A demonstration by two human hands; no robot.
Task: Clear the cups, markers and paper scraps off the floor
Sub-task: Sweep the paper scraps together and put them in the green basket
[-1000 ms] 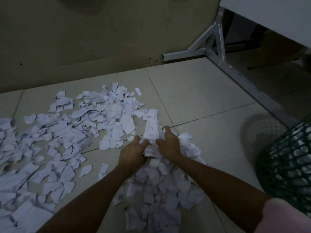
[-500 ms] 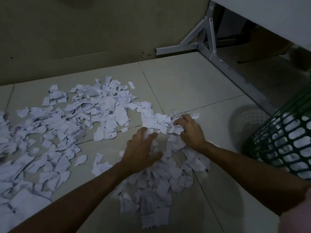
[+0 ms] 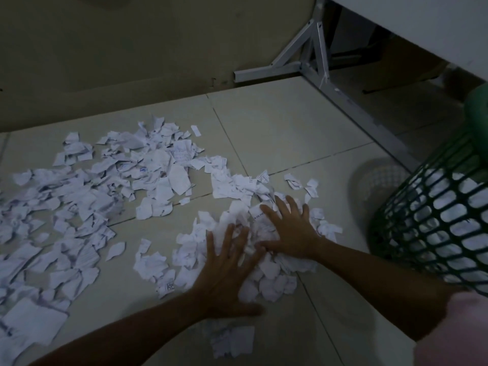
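Torn white paper scraps (image 3: 111,186) cover the pale tiled floor at the left and centre. A denser heap of scraps (image 3: 237,223) lies just in front of me. My left hand (image 3: 227,276) rests flat on the near side of that heap with fingers spread. My right hand (image 3: 290,228) lies palm down on the heap's right side, fingers apart. Neither hand has closed around any paper. A green mesh bin (image 3: 433,223) with white paper inside stands tilted at the right. No cups or markers are visible.
A grey metal table frame (image 3: 317,64) runs along the floor from the wall to the right, under a white tabletop (image 3: 422,25). The beige wall (image 3: 132,48) bounds the floor at the back. A pink sleeve (image 3: 459,336) shows at the bottom right.
Both hands let go of the bunched scraps, opened flat and shifted right toward the bin. The heap spread out. The view moved closer to the bin.
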